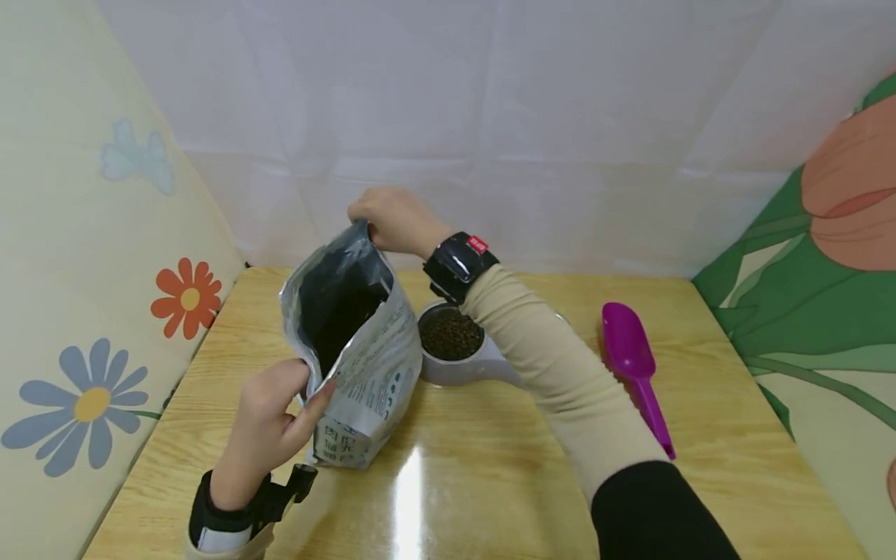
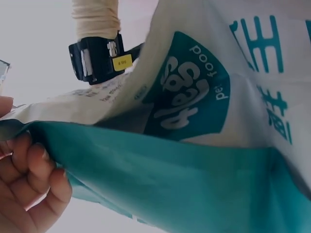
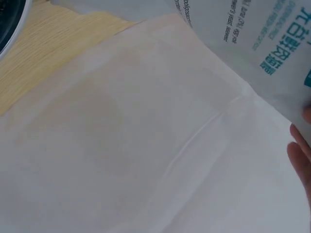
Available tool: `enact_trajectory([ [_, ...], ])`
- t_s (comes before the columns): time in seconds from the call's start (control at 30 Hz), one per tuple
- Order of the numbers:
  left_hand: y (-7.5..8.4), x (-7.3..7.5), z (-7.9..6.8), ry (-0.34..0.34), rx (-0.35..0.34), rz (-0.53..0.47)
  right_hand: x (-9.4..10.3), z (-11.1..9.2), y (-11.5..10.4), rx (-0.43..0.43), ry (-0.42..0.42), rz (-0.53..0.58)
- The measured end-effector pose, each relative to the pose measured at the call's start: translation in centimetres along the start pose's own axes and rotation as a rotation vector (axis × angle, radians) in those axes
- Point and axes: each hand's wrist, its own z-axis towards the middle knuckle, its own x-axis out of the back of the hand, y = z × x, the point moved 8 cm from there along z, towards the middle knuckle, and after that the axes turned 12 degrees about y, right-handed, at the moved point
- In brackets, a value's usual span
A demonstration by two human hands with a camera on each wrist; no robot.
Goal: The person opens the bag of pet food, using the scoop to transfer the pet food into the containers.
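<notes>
An open pet food bag (image 1: 381, 373), white with teal print, stands tilted on the table with its silvery mouth spread wide. My left hand (image 1: 269, 416) pinches its near rim, thumb outside and fingers inside. At the far top corner, my right hand (image 1: 402, 222) grips the opposite rim. In the left wrist view the left fingers (image 2: 41, 165) curl at the edge of the bag's teal panel (image 2: 170, 179). Only a few right fingertips (image 3: 299, 150) show at the edge of the right wrist view. The bag's inside is dark.
Right of the bag sits a pale grey cup with a handle (image 1: 448, 375), full of brown kibble (image 1: 451, 334); my right forearm partly covers it. A purple scoop (image 1: 630, 346) lies farther right on the wooden table (image 1: 504, 482). A white cloth (image 1: 560, 117) hangs behind.
</notes>
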Motion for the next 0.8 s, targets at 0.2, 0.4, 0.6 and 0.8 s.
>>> enact_trajectory([
  [0.2, 0.9, -0.4, -0.1, -0.021, -0.034, -0.084, -0.1, 0.2, 0.6, -0.042, -0.002, -0.022],
  [0.4, 0.7, -0.5, -0.8, -0.049, 0.004, -0.111, -0.3, 0.3, 0.9, -0.079, -0.039, -0.057],
  [0.6, 1.0, -0.6, -0.7, -0.043, -0.001, -0.143, -0.4, 0.3, 1.4, -0.108, -0.068, -0.097],
  [0.8, 0.9, -0.7, -0.7, -0.047, 0.016, -0.162, -0.6, 0.2, 1.7, -0.118, -0.07, -0.116],
])
